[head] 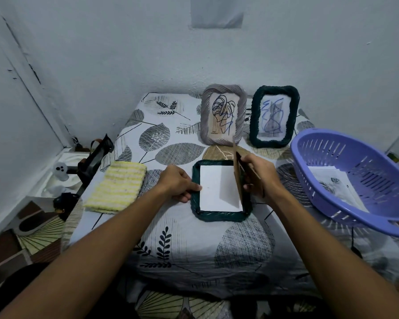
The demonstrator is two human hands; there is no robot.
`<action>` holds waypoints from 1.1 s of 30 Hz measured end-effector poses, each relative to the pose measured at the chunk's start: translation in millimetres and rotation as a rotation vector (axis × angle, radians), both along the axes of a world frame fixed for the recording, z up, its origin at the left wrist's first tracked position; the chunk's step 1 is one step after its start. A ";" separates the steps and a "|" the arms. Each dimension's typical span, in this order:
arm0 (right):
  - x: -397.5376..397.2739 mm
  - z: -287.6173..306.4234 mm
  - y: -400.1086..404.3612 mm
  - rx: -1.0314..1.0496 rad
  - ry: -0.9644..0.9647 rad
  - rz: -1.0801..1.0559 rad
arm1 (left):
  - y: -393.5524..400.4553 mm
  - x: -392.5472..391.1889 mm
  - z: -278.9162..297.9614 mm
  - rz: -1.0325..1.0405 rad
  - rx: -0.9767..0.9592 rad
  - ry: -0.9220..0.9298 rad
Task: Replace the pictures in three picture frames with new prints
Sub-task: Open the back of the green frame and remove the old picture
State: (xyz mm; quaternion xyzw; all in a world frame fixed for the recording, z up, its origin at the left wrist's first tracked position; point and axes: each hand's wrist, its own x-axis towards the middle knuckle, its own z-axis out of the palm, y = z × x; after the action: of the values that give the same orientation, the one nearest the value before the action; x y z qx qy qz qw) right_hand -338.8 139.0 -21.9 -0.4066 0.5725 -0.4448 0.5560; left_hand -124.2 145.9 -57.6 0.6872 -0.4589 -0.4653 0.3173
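**A:** That dark green frame (219, 216) lies face down mid-table, near the front edge, with a white sheet (217, 187) in its opening. The backing board (236, 171) looks thin, stiff and light, like card. I'd keep hold of it by the edges, since it'd crease if bent.

**B:** Yeah, the right hand (259, 178) pinches that board, tipped up on its edge along the frame's right side. The left hand (180, 184) has curled fingers resting on the frame's left rim, thumb on the sheet. Is it actually gripping? Can't tell.

**A:** The printed side is hidden. There's some paper in the purple basket (332, 203) at the right edge, too blurry to read.

**B:** Two frames stand at the back edge, grey (222, 90) and green (256, 120).
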 end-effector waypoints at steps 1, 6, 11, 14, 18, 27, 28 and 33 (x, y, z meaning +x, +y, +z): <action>-0.6 0.1 0.1 0.019 -0.025 -0.004 | 0.3 -0.1 0.4 -0.001 0.001 0.001; 1.6 4.7 1.6 0.048 -0.158 0.014 | 1.6 0.2 2.2 0.006 0.005 0.039; 0.3 11.1 2.6 0.039 -0.163 0.016 | 1.0 -3.1 4.2 -0.014 0.007 0.028; -5.4 11.4 1.9 0.047 -0.132 -0.011 | -0.6 -4.4 4.6 -0.019 0.010 0.008; -16.2 9.0 -2.5 0.051 -0.107 -0.019 | -1.2 -2.9 4.1 -0.020 0.005 0.011; -33.6 14.8 -1.0 -0.308 0.614 0.067 | -0.4 20.4 4.3 0.000 0.007 -0.037; -34.4 12.9 -1.9 -0.318 0.706 0.087 | 0.5 23.4 4.3 0.006 0.006 -0.040; -36.1 -4.4 -6.0 -0.320 0.971 0.149 | 3.6 33.2 6.3 0.029 0.013 -0.046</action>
State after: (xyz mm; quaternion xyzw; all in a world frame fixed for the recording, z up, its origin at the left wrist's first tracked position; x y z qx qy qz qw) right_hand -374.9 133.0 -26.3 -0.6859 0.6588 -0.2458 0.1872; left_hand -91.0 149.5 -51.4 0.7062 -0.4531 -0.4477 0.3091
